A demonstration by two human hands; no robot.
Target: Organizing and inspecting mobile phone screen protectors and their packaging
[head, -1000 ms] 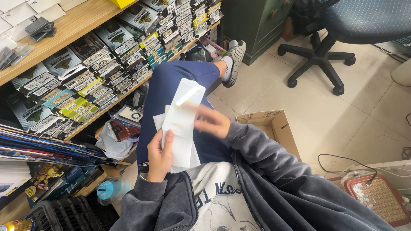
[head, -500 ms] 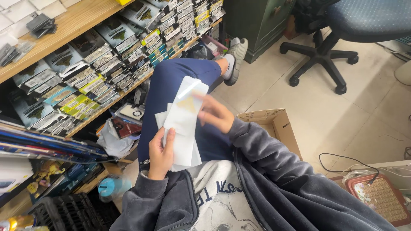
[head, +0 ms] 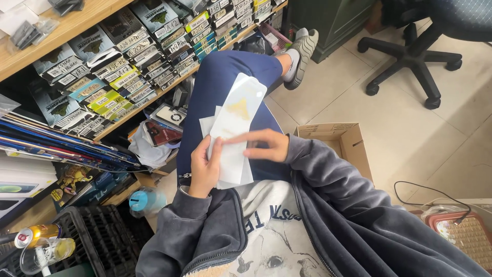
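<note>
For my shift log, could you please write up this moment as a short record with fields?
Setting: person seated on the tiled floor beside a low shelf of boxed stock
Left hand: grip on the lower edge of a stack of white sleeves
Right hand: fingers laid flat across the front sleeve
Sleeve detail: yellowish patch near the top
Nearby right: open cardboard box, office chair
Nearby left: black crate, drink can

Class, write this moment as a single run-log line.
left hand: holds stack of thin white plastic sleeves | right hand: fingers on top sleeve | open brown cardboard box: beside knee
</note>
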